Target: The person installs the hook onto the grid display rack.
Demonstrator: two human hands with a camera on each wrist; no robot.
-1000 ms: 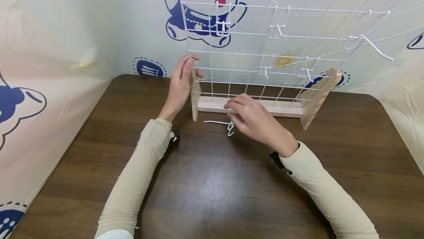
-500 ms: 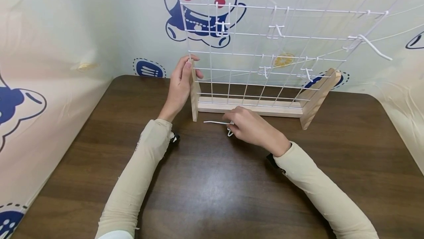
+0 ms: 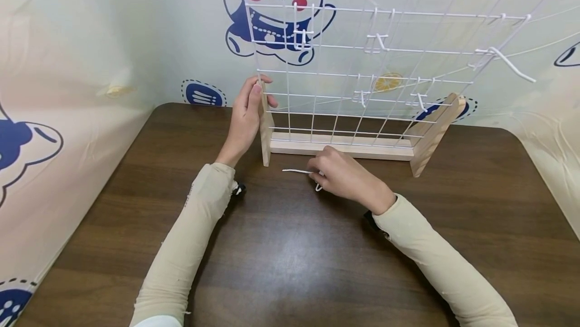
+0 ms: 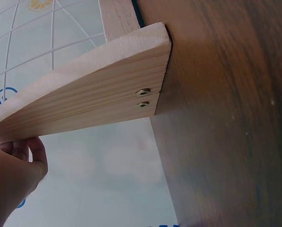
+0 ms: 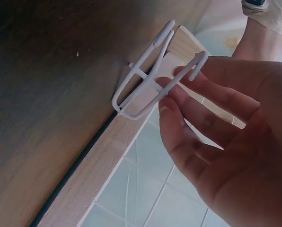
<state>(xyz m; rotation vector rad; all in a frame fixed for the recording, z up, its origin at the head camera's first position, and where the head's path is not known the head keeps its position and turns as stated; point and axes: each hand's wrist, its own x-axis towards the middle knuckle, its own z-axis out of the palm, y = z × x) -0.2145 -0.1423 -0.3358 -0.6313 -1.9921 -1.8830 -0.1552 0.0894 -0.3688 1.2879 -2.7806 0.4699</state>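
My right hand (image 3: 342,173) pinches a white wire hook (image 5: 141,75) between thumb and fingers, just above the table in front of the rack. In the head view the hook's long prong points left and the hand hides much of its frame. My left hand (image 3: 245,110) grips the upper part of the left wooden side panel (image 3: 265,131); in the left wrist view its fingers curl behind that panel's edge. A white wire grid (image 3: 335,93) stands in the wooden frame, with several hooks such as the long-pronged hook (image 3: 512,63) hanging on it.
The brown table (image 3: 290,261) lies under both forearms. A pale wooden bottom bar (image 3: 380,152) joins the left panel to the right wooden side panel (image 3: 437,133). Directly behind stands a printed cloth backdrop (image 3: 181,30).
My right hand has come down and closed on the hook that lay on the table, shifting it slightly right and toward me. The left hand stays on the panel.
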